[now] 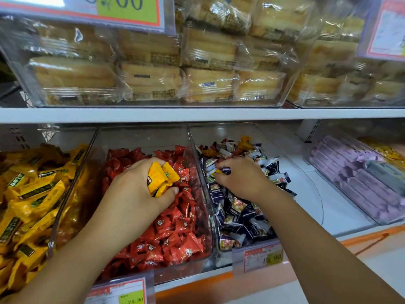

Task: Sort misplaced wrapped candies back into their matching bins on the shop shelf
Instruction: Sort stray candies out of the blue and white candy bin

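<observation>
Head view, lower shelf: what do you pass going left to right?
Yellow candies → red candies with the left hand gripping stray yellow candies → dark blue candies where the right hand pinches one → purple packs.

White shelf board, orange-trimmed shelf edge, perforated back panel, wrapped cakes above

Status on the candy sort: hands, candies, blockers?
Left hand grips yellow candies over the red bin. Right hand pinches a wrapped candy in the blue bin. Yellow bin adjacent left, path looks open.
</observation>
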Demonstrator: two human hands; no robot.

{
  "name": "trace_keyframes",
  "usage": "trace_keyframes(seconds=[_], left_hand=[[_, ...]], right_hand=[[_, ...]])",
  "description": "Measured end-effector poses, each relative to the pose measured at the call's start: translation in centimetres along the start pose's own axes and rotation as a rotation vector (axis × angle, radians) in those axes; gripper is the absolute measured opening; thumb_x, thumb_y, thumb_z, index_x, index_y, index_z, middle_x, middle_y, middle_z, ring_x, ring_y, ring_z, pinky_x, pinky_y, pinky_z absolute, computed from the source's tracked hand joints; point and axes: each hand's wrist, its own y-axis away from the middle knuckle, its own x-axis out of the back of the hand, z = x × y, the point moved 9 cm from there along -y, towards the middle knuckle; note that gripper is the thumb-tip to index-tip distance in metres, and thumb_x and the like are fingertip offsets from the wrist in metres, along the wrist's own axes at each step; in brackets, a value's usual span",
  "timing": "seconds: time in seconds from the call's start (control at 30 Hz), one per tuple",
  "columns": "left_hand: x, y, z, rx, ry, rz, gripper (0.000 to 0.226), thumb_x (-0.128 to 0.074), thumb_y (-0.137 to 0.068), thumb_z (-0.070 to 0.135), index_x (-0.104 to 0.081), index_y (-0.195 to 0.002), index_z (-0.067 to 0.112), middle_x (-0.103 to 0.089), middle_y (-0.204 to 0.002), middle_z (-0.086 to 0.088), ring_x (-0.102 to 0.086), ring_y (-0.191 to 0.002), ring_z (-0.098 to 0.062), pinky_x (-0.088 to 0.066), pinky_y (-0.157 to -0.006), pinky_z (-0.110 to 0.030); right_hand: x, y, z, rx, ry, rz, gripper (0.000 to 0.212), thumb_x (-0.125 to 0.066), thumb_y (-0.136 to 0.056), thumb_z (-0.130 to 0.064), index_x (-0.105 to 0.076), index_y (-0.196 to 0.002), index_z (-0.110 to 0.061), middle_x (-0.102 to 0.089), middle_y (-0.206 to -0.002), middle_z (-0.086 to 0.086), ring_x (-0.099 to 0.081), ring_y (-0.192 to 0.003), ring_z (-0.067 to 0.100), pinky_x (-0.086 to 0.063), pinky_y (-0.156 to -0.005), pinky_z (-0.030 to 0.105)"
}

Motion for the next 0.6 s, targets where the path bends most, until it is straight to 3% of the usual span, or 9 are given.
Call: trace_keyframes(seconds=[0.03, 0.07, 0.17, 0.23, 0.37, 0.43, 0.5, 0.57, 0.6], left_hand=[[-0.1, -0.1, 0.0, -0.008, -0.005, -0.003, 0.024, -0.077, -0.076, 0.033, -0.056, -0.087, 0.037, -0.056, -0.085, 0.019, -0.052, -0.080, 0.006, -0.034, -0.064, -0.011], [-0.3, -0.2, 0.1, -0.018, -0.012, -0.006, 0.024, -0.077, -0.077, 0.032, -0.057, -0.089, 0.036, -0.055, -0.091, 0.021, -0.052, -0.083, 0.005, -0.035, -0.066, -0.009], [-0.4, -0.3, 0.2, -0.047, -0.042, 0.002, 0.028, -0.077, -0.076, 0.031, -0.059, -0.097, 0.032, -0.050, -0.105, 0.022, -0.048, -0.098, 0.009, -0.035, -0.075, -0.001], [-0.2, -0.3, 0.3, -0.054, -0.055, 0.008, 0.030, -0.077, -0.076, 0.032, -0.059, -0.099, 0.032, -0.049, -0.107, 0.021, -0.046, -0.101, 0.011, -0.032, -0.077, 0.003], [0.0, -0.2, 0.3, -0.043, -0.039, 0.006, 0.036, -0.075, -0.073, 0.045, -0.058, -0.103, 0.032, -0.047, -0.108, 0.023, -0.049, -0.097, 0.006, -0.035, -0.075, -0.005], [0.3, -0.2, 0.3, -0.040, -0.024, 0.013, 0.038, -0.074, -0.071, 0.050, -0.057, -0.102, 0.034, -0.046, -0.108, 0.024, -0.049, -0.097, 0.006, -0.035, -0.076, -0.007], [0.5, 0.0, 0.1, -0.027, -0.014, 0.012, 0.041, -0.072, -0.069, 0.054, -0.057, -0.101, 0.034, -0.045, -0.108, 0.025, -0.048, -0.097, 0.007, -0.035, -0.076, -0.007], [0.5, 0.0, 0.2, -0.028, -0.003, 0.006, 0.046, -0.068, -0.065, 0.060, -0.057, -0.101, 0.035, -0.045, -0.108, 0.026, -0.047, -0.098, 0.008, -0.035, -0.076, -0.005], [0.5, 0.0, 0.3, -0.030, 0.010, 0.001, 0.047, -0.065, -0.062, 0.063, -0.057, -0.100, 0.035, -0.044, -0.108, 0.027, -0.047, -0.099, 0.009, -0.034, -0.076, -0.004]], right_hand=[[0.1, 0.1, 0.1, 0.002, -0.053, -0.002, 0.036, -0.056, -0.093, -0.040, -0.059, -0.127, -0.031, -0.055, -0.136, 0.000, -0.045, -0.080, 0.006, -0.041, -0.098, 0.039], [0.2, 0.2, 0.0, 0.006, -0.099, -0.009, 0.032, -0.059, -0.091, -0.038, -0.060, -0.123, -0.033, -0.060, -0.129, -0.001, -0.038, -0.071, 0.004, -0.044, -0.092, 0.038], [0.0, 0.3, -0.1, 0.014, -0.155, -0.029, 0.023, -0.065, -0.087, -0.030, -0.058, -0.108, -0.036, -0.065, -0.108, 0.002, -0.051, -0.079, 0.013, -0.044, -0.082, 0.032], [-0.2, 0.3, -0.4, 0.030, -0.180, -0.001, 0.028, -0.066, -0.084, -0.024, -0.053, -0.106, -0.035, -0.064, -0.106, 0.005, -0.048, -0.069, 0.015, -0.038, -0.075, 0.030], [1.7, 0.8, -0.7, 0.056, -0.446, 0.120, 0.054, -0.068, -0.080, -0.015, -0.050, -0.127, -0.034, -0.055, -0.117, -0.004, -0.052, -0.055, 0.017, -0.043, -0.048, 0.026], [2.6, 1.2, -0.8, 0.047, -0.488, 0.132, 0.037, -0.069, -0.082, -0.012, -0.060, -0.115, -0.028, -0.057, -0.106, -0.009, -0.051, -0.050, 0.018, -0.041, -0.045, 0.025], [2.9, 1.9, -0.8, 0.041, -0.491, 0.137, 0.023, -0.069, -0.083, -0.010, -0.063, -0.096, -0.027, -0.058, -0.099, -0.013, -0.058, -0.058, 0.029, -0.040, -0.046, 0.025], [3.3, 2.5, -0.6, 0.040, -0.502, 0.163, 0.021, -0.070, -0.083, -0.010, -0.062, -0.090, -0.028, -0.059, -0.113, -0.012, -0.066, -0.081, 0.031, -0.049, -0.053, 0.027], [3.5, 2.8, -0.5, 0.048, -0.502, 0.175, 0.020, -0.071, -0.084, -0.011, -0.063, -0.089, -0.029, -0.058, -0.121, -0.013, -0.065, -0.096, 0.029, -0.052, -0.064, 0.026]])
